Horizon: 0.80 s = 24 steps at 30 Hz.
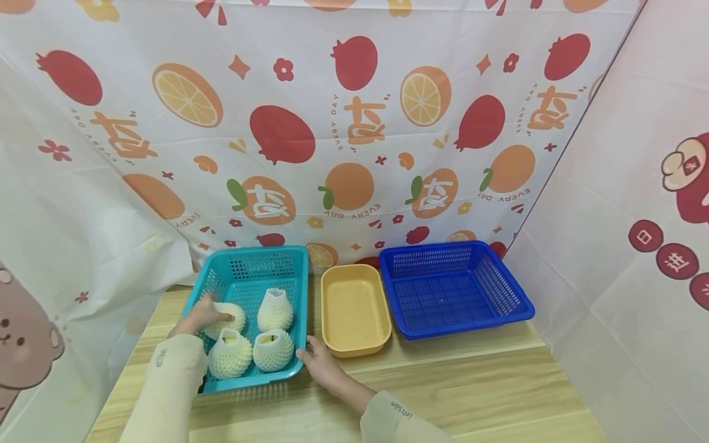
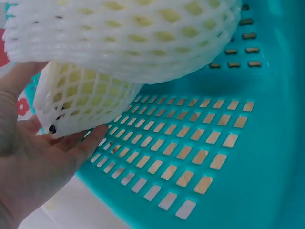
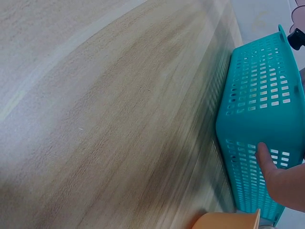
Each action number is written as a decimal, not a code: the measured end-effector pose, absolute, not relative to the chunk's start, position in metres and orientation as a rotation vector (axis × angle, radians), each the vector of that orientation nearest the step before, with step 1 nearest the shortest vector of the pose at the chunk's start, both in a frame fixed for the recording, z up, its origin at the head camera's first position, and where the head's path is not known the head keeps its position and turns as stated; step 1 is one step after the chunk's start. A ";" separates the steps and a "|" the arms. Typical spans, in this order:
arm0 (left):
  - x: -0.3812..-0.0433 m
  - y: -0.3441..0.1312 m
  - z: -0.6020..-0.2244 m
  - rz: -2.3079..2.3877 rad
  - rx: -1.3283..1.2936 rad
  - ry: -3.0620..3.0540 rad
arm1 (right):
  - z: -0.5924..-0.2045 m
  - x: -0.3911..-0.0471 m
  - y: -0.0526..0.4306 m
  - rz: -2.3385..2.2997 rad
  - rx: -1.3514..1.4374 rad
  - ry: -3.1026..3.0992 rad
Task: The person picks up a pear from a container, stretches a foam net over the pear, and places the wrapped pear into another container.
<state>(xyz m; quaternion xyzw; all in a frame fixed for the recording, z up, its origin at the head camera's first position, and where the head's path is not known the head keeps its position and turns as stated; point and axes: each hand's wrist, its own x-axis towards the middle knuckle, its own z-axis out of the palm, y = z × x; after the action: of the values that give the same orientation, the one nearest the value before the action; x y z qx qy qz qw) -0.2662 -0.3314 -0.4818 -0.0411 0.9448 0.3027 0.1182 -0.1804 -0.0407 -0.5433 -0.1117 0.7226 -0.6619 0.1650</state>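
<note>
A teal basket (image 1: 252,258) holds several yellowish fruits in white foam nets. At its left side my left hand (image 1: 202,317) grips one netted fruit (image 1: 235,315), fingers and thumb around it. The left wrist view shows that fruit (image 2: 88,95) on its side, a dark stem end near the fingers. Closer to the basket's front lie two netted fruits (image 1: 229,357), and another netted fruit (image 1: 275,312) stands behind them. My right hand (image 1: 325,369) holds the basket's right rim near the front corner. In the right wrist view a finger (image 3: 267,162) presses its outer wall.
Right of the teal basket stands a yellow tray (image 1: 354,352), then a blue basket (image 1: 460,329). All three are on a wood-grain table (image 1: 443,394). A fruit-printed sheet (image 1: 354,135) hangs behind, with white sheets at both sides.
</note>
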 end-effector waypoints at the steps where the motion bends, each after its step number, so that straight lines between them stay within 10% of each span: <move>1: -0.266 -0.331 -0.481 0.870 -0.113 2.799 | -0.543 -0.180 -0.041 -1.887 -0.320 2.059; 24: -0.284 -0.310 -0.451 0.792 -0.004 3.085 | -0.509 -0.216 0.009 -1.861 -0.430 2.371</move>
<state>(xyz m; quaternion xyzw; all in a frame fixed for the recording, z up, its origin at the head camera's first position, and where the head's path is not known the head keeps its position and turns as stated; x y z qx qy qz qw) -0.2840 -0.3098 -0.4508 -0.0013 0.9684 0.2485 -0.0217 -0.2161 0.0092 -0.5091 -0.1410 0.7779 -0.6105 0.0486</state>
